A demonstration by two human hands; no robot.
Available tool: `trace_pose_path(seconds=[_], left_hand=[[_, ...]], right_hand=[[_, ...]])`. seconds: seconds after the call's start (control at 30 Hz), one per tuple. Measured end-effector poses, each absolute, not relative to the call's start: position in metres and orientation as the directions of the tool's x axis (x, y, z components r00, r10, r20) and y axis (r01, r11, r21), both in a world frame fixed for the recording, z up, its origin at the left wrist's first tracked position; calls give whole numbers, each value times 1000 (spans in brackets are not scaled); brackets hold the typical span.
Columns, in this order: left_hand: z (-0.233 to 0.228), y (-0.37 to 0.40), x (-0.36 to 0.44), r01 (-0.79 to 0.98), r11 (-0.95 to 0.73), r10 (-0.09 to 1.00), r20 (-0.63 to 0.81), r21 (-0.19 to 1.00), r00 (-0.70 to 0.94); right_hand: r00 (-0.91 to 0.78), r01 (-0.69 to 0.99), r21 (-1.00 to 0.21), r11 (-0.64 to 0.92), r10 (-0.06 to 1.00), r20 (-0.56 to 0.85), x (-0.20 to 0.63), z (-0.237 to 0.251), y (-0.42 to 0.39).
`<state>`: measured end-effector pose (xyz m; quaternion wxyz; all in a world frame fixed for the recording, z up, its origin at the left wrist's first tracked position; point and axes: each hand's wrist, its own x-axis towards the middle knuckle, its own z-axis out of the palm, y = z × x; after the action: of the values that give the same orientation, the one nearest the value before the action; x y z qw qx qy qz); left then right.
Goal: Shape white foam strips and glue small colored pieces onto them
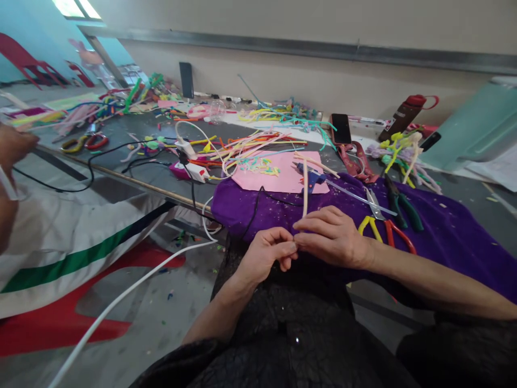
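Over my lap, at the edge of the purple cloth (242,207), both hands meet with fingertips pressed together. A pale peach pipe cleaner (305,188) stands upright out of my right hand (329,237), which is closed around its lower part. My left hand (269,250) pinches at the same spot; the lower end is hidden by the fingers. Just beyond them lies a blue glue gun (310,179) with a clear glue stick (355,196), partly on a pink sheet (278,180). Small green and yellow pieces (258,166) are scattered on that sheet.
Right of my hands lie scissors (375,207) with yellow and red handles and green-handled pliers (404,207). Behind are loose pipe cleaners (258,143), a phone (341,128) and a bottle (404,116). A white cable (141,285) hangs at left, near another person's hand (18,143).
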<state>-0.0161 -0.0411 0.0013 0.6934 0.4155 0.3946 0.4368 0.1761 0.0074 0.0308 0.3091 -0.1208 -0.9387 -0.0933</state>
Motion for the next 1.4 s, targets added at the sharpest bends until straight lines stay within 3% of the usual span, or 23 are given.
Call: trace_pose_path(seconds=[0.2, 0.27, 0.33, 0.4, 0.47, 0.53, 0.6, 0.67, 0.77, 0.87, 1.0, 1.13, 1.27, 1.33, 1.4], left_hand=[[-2, -43, -15, -260, 297, 904, -183, 919, 387], [-1, -45, -15, -220, 230, 918, -136, 948, 373], [2, -48, -15, -106, 42, 947, -6, 994, 321], [5, -50, -16, 105, -295, 932, 262, 950, 252], [6, -51, -17, 325, -605, 796, 554, 727, 243], [5, -50, -17, 454, -741, 645, 713, 495, 275], [5, -47, -16, 501, -751, 611, 738, 429, 285], [6, -44, -15, 492, -699, 689, 673, 519, 269], [12, -42, -13, 443, -562, 825, 508, 699, 247], [17, -42, -10, 413, -438, 899, 395, 799, 188], [18, -39, -10, 93, -93, 982, 76, 991, 172], [16, -34, -11, -280, 304, 908, -187, 911, 375], [15, -31, -7, -405, 486, 810, -224, 775, 542], [15, -31, -5, -429, 517, 792, -223, 741, 569], [16, -31, -2, -431, 523, 790, -227, 736, 570]], right_hand=[[-836, 209, 154, 966, 95, 541, 177, 35, 5], [-837, 215, 127, 968, 116, 535, 177, 38, 1], [-824, 269, 39, 962, 209, 527, 175, 42, -5], [-796, 340, -142, 930, 365, 482, 174, 47, -10], [-766, 388, -436, 812, 547, 337, 173, 54, -12], [-740, 392, -730, 560, 664, 112, 173, 59, -11], [-713, 383, -873, 302, 698, -71, 173, 60, -7], [-678, 385, -898, 213, 726, -118, 173, 57, -4], [-643, 420, -867, 269, 762, -75, 172, 53, -2], [-655, 455, -830, 322, 753, -67, 174, 55, 0], [-690, 501, -737, 454, 724, -23, 194, 72, 22], [-711, 431, -710, 557, 694, 112, 217, 84, 48], [-854, 176, -699, 694, 460, 243, 210, 78, 39], [-859, 98, -586, 804, 366, 358, 199, 74, 24], [-841, 133, -404, 905, 318, 437, 191, 71, 10]])
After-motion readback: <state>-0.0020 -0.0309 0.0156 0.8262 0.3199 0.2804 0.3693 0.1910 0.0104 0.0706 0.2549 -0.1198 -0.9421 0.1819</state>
